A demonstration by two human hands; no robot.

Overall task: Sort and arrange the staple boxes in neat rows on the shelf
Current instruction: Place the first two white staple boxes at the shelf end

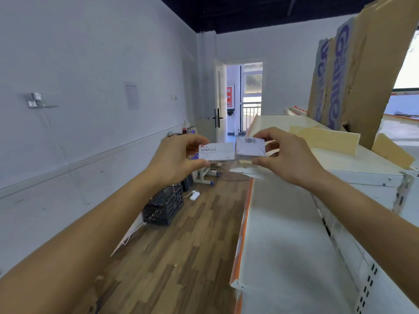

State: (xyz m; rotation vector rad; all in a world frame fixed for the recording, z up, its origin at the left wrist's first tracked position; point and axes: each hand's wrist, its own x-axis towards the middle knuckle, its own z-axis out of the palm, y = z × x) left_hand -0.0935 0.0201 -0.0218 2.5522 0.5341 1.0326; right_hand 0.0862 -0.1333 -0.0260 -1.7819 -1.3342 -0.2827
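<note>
Two small white staple boxes are held up side by side in the air, above the aisle and the shelf's front edge. My left hand pinches the left staple box, whose face reads STAPLES. My right hand pinches the right staple box, turned so a barcode and its folded end show. The two boxes nearly touch. Below and to the right runs the white shelf with an orange front strip.
A higher white shelf top at right carries cardboard pieces and tall cardboard sheets. On the wooden floor at left stand a black plastic crate and a white power adapter. An open door is ahead.
</note>
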